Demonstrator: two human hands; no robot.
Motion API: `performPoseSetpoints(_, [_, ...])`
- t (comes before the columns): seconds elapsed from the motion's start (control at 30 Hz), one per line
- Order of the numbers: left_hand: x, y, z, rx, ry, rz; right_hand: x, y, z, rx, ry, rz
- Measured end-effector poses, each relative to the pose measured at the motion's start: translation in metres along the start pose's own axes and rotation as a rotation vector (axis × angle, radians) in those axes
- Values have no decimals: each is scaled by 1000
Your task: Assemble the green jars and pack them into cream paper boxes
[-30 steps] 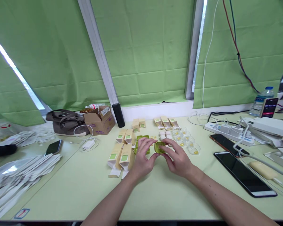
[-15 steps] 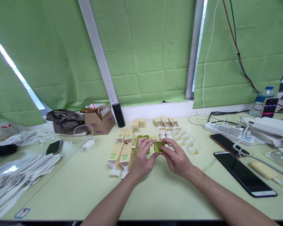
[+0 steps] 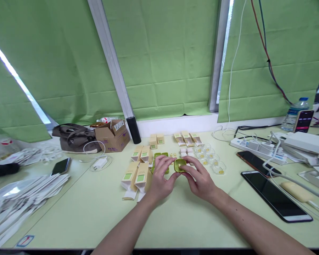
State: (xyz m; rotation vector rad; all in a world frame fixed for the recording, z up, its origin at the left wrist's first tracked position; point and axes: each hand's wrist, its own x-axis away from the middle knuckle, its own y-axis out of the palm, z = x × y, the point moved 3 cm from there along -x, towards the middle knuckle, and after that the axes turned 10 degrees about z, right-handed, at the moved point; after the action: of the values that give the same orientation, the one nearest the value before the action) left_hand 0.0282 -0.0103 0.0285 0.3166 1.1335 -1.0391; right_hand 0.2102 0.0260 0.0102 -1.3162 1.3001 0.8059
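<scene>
The table (image 3: 180, 223) extends beneath and on the near side of the green cup (image 3: 178, 164). A large phone (image 3: 276, 196) lies on it, well to the right of the cup and nearer. The left hand (image 3: 161, 177) closes its thumb and fingers on the left side of the cup. The right hand (image 3: 202, 179) grips the right side, with one finger overlapping the opening; whether that fingertip touches the inside cannot be determined. The cup is square-rimmed, is supported above the table between both hands, and has its opening turned toward the camera.

Two open cartons (image 3: 142, 179) lie to the left of the cup, flaps pointing toward the near edge. Just left of and beyond the cup is a green tray (image 3: 161, 154), partly covered by the left hand. To the right of the cup and slightly beyond stand several clear cups (image 3: 219, 168) with yellow centres. White blocks (image 3: 183, 151) sit just beyond the cup, partly hidden by the right hand. Farther beyond the cup are three open cartons in a row (image 3: 186, 136). A black cylinder (image 3: 133, 130) stands beyond and left, and a green blind (image 3: 170, 56) hangs behind everything.
</scene>
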Motion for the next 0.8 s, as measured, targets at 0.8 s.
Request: performPoseSetpoints(0.8, [-2, -1, 3, -32, 127, 56, -6, -3, -6, -24, -38, -8])
